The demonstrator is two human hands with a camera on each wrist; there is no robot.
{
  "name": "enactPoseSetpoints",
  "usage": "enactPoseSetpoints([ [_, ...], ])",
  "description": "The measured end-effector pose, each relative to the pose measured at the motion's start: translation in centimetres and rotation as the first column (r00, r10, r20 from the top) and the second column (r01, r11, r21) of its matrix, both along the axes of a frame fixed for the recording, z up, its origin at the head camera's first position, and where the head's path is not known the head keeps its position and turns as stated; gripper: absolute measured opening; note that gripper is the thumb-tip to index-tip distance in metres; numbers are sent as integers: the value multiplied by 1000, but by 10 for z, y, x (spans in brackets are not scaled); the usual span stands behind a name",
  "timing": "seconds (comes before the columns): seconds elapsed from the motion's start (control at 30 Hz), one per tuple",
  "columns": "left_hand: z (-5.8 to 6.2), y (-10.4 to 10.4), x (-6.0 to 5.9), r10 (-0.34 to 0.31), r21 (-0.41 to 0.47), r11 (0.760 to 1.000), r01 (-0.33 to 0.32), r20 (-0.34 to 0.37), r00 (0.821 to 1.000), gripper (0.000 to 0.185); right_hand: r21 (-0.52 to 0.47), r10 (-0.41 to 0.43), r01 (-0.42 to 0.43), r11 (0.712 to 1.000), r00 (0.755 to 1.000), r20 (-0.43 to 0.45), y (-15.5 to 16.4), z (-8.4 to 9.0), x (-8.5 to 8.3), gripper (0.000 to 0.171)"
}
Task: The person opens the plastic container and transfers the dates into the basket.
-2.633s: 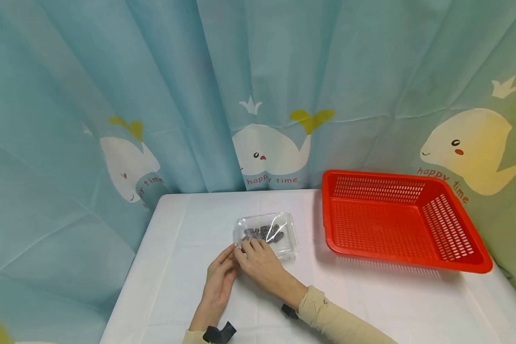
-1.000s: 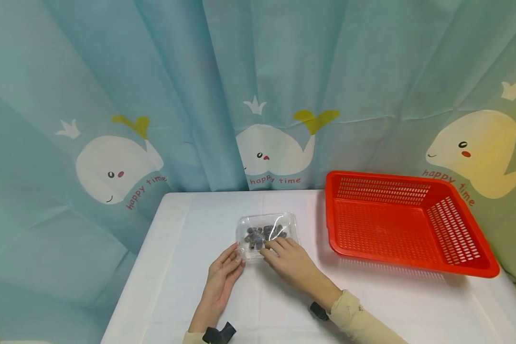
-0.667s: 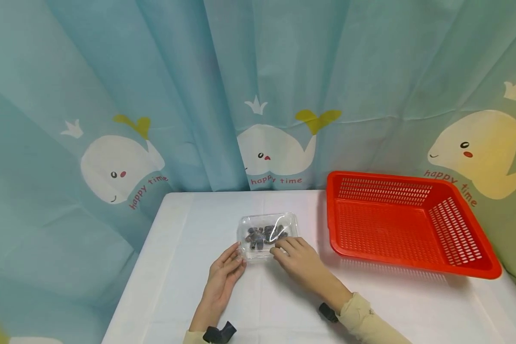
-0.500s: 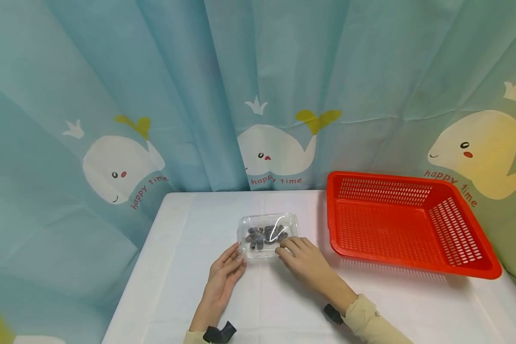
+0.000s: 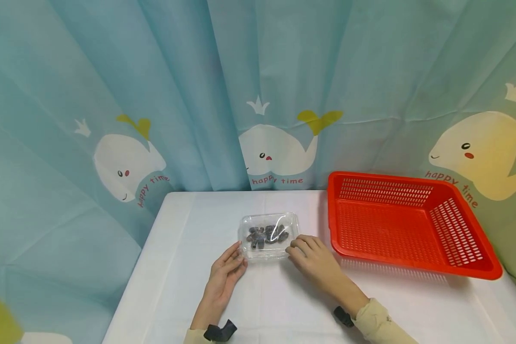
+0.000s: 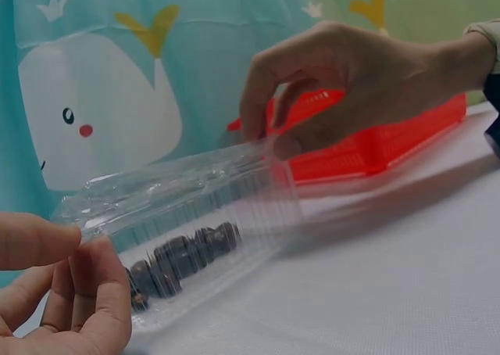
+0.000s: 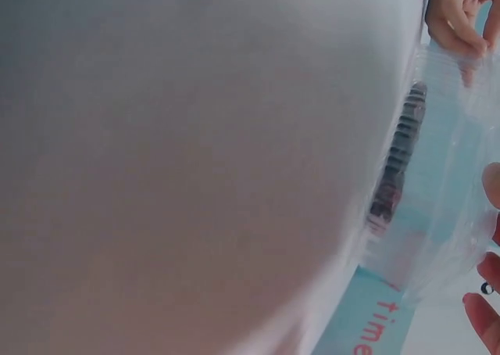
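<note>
On the white table [image 5: 189, 286], both hands pinch a clear plastic clamshell box [image 5: 268, 235] of dark pieces [image 5: 266, 234]: the left hand [image 5: 227, 272] at its near-left corner, the right hand [image 5: 311, 255] at the lid's right edge. A sudden pop could scatter them.

White table [image 5: 189, 267]: clear plastic box [image 5: 268, 235] w/ dark pieces mid, red basket [image 5: 404, 224] at right.

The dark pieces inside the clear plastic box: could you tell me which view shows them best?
The left wrist view: the dark pieces show close through the clear plastic box. The head view shows a small dark cluster; the right wrist view only a blurred streak.
</note>
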State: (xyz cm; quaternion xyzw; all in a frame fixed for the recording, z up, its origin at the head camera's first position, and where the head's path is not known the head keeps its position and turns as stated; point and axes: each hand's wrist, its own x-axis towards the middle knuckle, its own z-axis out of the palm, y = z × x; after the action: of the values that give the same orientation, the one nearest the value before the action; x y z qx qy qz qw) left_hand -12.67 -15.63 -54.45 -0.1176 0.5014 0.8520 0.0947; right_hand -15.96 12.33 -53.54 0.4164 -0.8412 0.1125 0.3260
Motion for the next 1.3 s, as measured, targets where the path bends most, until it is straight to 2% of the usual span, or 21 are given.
enactPoseSetpoints([
  [0.2,-1,-1,0,-9,3,1000,9,5,1000,60,-24,1,-1,1000,1000,13,9,0,1,43],
  [0.4,-1,0,-2,-7,-4,1000,7,10,1000,60,-38,13,-11,999,998,62,16,-1,0,34],
  [0.63,-3,-1,-2,-9,-6,1000,9,14,1000,61,-78,36,-29,997,995,95,19,0,1,41],
  [0.97,-1,-4,-4,-1,6,1000,1,-2,1000,60,-36,17,-13,999,993,120,21,1,2,51],
  [1.03,-1,-4,-4,8,15,1000,-8,3,1000,60,-30,23,-19,999,992,125,21,1,2,48],
  [1.17,-2,-4,-4,5,16,1000,-5,2,1000,59,-17,38,-36,999,991,130,21,3,2,24],
  [1.3,-3,-5,-3,-10,4,1000,10,-6,1000,58,10,35,-36,999,992,122,20,5,2,30],
])
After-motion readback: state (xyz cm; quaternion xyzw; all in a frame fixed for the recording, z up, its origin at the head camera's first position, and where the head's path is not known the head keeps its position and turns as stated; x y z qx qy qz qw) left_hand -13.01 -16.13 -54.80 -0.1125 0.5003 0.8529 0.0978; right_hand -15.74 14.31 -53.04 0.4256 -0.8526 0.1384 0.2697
